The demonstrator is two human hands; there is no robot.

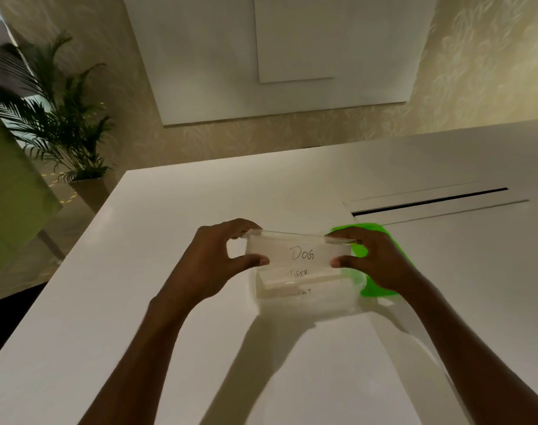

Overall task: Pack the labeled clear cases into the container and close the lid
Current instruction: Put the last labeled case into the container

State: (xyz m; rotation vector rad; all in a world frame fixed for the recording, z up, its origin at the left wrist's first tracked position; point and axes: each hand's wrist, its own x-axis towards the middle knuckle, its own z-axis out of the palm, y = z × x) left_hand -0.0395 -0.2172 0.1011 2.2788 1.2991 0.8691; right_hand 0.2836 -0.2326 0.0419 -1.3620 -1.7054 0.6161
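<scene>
Packing stage, head view: flat clear plastic case marked DOG [301, 253] pinched at both short ends by left hand [212, 259] and right hand [381, 262], hovering just over the clear plastic tub [310, 308] on the white table [200, 317], TIGER case [298, 276] and a half-readable case [303, 292] already lying inside. Next, probably: lowering it level onto that stack, letting go, then fetching the bright green lid [373, 230] lying beside the tub, behind the right hand.

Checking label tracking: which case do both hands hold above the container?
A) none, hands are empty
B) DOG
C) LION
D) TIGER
B: the DOG case is pinched at its ends by the left hand and right hand; the TIGER case lies in the container below.
</scene>
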